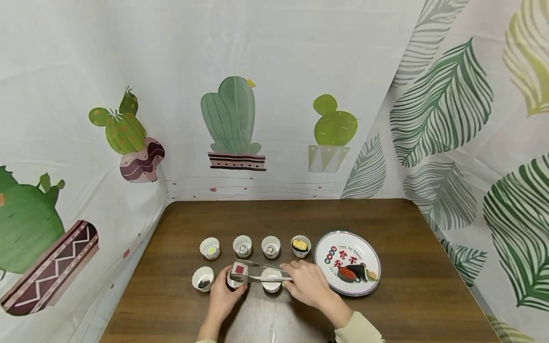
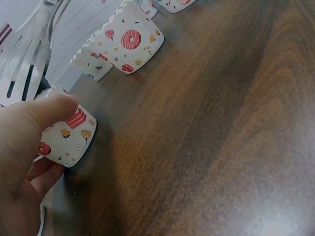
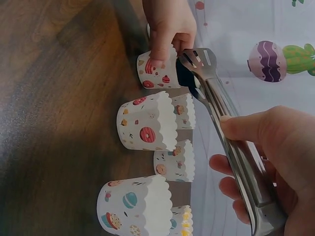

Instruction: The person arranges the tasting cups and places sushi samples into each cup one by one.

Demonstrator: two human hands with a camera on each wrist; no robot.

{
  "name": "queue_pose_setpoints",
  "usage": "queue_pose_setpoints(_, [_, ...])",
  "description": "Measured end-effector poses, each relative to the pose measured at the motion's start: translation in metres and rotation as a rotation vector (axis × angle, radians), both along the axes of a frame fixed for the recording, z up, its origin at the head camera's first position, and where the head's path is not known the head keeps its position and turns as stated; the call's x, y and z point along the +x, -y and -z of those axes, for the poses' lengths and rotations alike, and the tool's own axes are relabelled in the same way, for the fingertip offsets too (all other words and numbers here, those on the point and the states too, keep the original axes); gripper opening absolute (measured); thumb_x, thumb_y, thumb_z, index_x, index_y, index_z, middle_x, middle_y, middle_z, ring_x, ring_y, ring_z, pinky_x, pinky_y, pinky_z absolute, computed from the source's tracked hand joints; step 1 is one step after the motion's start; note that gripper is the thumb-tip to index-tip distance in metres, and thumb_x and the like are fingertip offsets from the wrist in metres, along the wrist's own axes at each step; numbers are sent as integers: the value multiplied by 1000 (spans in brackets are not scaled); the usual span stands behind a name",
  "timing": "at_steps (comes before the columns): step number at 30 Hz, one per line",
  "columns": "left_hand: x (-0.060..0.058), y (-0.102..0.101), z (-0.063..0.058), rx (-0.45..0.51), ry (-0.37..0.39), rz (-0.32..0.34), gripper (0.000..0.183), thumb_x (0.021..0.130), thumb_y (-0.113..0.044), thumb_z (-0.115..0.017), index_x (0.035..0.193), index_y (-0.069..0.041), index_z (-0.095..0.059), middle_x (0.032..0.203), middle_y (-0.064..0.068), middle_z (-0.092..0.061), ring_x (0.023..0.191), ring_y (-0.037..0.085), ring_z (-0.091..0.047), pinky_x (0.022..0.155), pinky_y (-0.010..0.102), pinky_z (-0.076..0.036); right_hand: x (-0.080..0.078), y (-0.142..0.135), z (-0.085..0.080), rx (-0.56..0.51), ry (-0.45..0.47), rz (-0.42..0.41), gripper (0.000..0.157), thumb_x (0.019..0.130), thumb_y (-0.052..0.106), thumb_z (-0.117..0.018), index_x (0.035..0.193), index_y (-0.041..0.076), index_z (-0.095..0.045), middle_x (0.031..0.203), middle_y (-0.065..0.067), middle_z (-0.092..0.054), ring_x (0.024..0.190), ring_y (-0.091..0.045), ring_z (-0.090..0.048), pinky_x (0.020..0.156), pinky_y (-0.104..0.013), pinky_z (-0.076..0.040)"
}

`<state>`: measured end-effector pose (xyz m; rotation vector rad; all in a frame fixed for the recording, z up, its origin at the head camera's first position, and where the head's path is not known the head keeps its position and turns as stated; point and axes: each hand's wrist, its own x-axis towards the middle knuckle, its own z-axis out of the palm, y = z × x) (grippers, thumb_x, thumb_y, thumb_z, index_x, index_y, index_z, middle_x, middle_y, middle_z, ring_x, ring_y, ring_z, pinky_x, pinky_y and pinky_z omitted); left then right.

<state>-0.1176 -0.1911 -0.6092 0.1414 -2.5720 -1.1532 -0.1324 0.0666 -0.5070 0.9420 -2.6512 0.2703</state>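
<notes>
My left hand (image 1: pixel 224 296) grips a white printed paper cup (image 2: pixel 74 135), thumb on its side and fingers around it. In the right hand (image 1: pixel 306 282) is a pair of metal tongs (image 3: pixel 236 152), pinched between thumb and fingers. The slotted tong ends stand at the mouth of that cup, on either side of a sushi roll (image 1: pixel 239 270) with a red square centre and white rice. Its black wrapper shows between the tong ends in the right wrist view; how much of the roll is inside the cup I cannot tell.
More paper cups stand in two rows: one (image 1: pixel 271 282) under the tongs, one (image 1: pixel 203 278) with a dark piece, one (image 1: pixel 300 246) with yellow-topped sushi. At right, a round plate (image 1: pixel 328 281) bears red-topped sushi (image 1: pixel 346 274) and a black-wrapped piece (image 1: pixel 357 272). Printed cloth hangs behind.
</notes>
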Motion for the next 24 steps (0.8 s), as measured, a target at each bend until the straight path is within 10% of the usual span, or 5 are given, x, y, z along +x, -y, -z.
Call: queue_pose_setpoints(24, [-1, 0, 3, -10, -11, -17, 67, 58, -15, -84, 118, -5, -55, 107, 11, -64, 97, 29, -61, 82, 45, -46, 0, 9, 7, 11, -61, -3, 34, 72, 33, -70, 103, 19, -66, 80, 5, -63, 68, -14, -56, 50, -25, -42])
